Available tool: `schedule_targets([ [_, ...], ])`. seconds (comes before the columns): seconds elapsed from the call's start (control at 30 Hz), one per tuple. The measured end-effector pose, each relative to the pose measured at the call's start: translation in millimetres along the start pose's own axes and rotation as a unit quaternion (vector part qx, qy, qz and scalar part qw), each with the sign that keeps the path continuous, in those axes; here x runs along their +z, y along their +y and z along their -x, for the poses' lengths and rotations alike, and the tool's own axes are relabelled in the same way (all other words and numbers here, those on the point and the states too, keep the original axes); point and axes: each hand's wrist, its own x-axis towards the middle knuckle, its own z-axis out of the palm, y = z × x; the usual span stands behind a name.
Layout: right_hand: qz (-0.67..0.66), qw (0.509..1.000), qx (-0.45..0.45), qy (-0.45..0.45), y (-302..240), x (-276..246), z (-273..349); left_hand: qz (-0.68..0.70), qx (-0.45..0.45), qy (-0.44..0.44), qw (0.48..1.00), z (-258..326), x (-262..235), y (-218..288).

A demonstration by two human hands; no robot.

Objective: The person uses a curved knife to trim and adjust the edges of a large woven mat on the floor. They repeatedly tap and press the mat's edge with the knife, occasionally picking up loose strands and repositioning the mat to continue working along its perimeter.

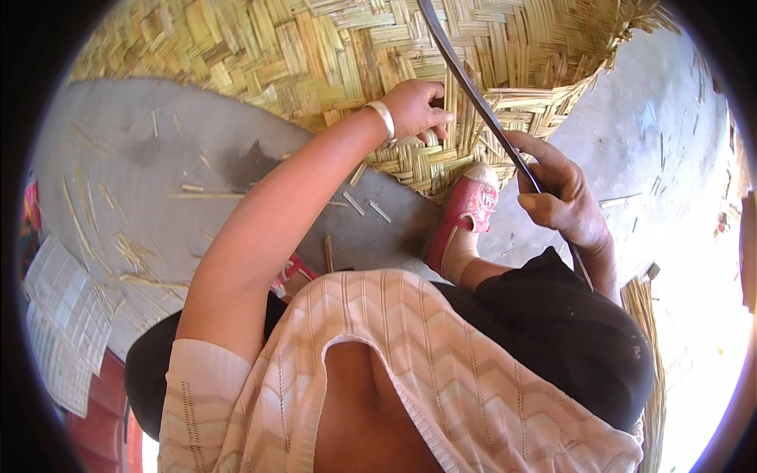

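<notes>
- The woven mat (331, 55) lies at 12 o'clock on the grey concrete floor (158, 181).
- The left hand (414, 109) pinches its strips.
- The right hand (564, 193) grips a long dark blade (473, 94), maybe a knife.
- Straw bits (130, 252) lie at 9 o'clock.

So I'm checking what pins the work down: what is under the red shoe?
The red shoe rests on the edge of the woven mat, pressing its loose strips against the grey floor. Whatever lies directly beneath the sole is covered and cannot be seen.

The woven mat (315, 55) is straw-yellow in a herringbone plait; the shoe (467, 211) is red; the floor (150, 189) is grey.
</notes>
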Motion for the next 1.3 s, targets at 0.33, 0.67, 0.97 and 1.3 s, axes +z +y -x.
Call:
schedule_targets([
  [0.33, 0.118, 0.965, 0.062, 0.226, -24.3, 38.9, 78.1, 0.129, 0.009, -0.116, 0.985, -0.2, -16.8, -6.0],
  [0.67, 0.213, 0.928, 0.120, 0.280, -24.4, 51.8, 88.9, 0.094, 0.015, -0.076, 0.992, -6.1, -9.1, -11.6],
  [0.97, 0.247, 0.931, -0.063, 0.262, -27.9, 45.9, 51.6, 0.188, -0.028, -0.120, 0.974, -7.3, -14.8, -0.8],
  [1.3, 0.127, 0.957, -0.020, 0.261, 45.4, 45.7, 109.3, 0.187, -0.076, 0.004, 0.979, -2.8, -3.7, -3.1],
])
